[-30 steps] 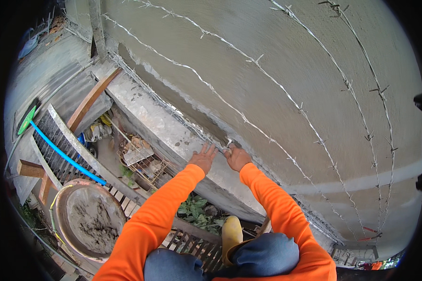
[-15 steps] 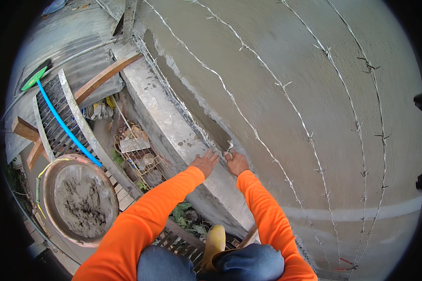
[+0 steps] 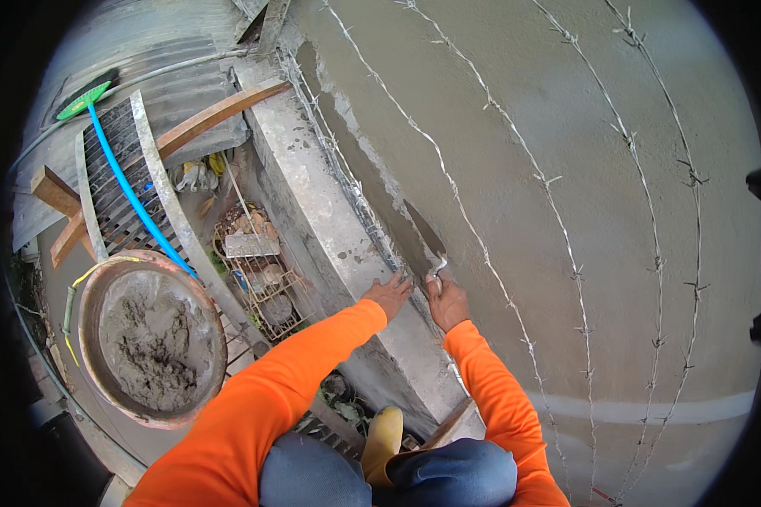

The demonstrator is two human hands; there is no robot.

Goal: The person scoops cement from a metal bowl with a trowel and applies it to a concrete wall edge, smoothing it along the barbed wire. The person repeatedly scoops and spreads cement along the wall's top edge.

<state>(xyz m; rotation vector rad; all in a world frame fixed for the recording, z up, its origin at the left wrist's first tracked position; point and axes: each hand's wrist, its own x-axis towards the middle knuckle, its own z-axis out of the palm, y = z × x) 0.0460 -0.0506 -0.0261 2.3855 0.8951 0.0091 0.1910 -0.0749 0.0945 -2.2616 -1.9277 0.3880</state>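
My right hand (image 3: 448,300) is closed on the handle of a trowel (image 3: 421,225), whose narrow pointed blade lies along wet grey mortar at the foot of the plastered wall (image 3: 592,220). Just left of it, my left hand (image 3: 389,296) rests with fingers apart on the edge of the concrete ledge (image 3: 313,194), beside a strand of wire along the seam. Several strands of barbed wire (image 3: 550,182) stretch across the wall, just right of my hands.
At lower left sits a round tub (image 3: 152,338) of grey mortar. A metal grille (image 3: 148,144) holds a blue-handled green brush (image 3: 127,169), near wooden beams (image 3: 220,110) and corrugated sheets (image 3: 169,34). Below the ledge are a wire rack (image 3: 258,279) with debris, plants and my yellow boot (image 3: 383,439).
The trowel blade has come into view along the seam above my right hand. My left hand stays on the ledge. The whole view has shifted, with the hands a little farther right.
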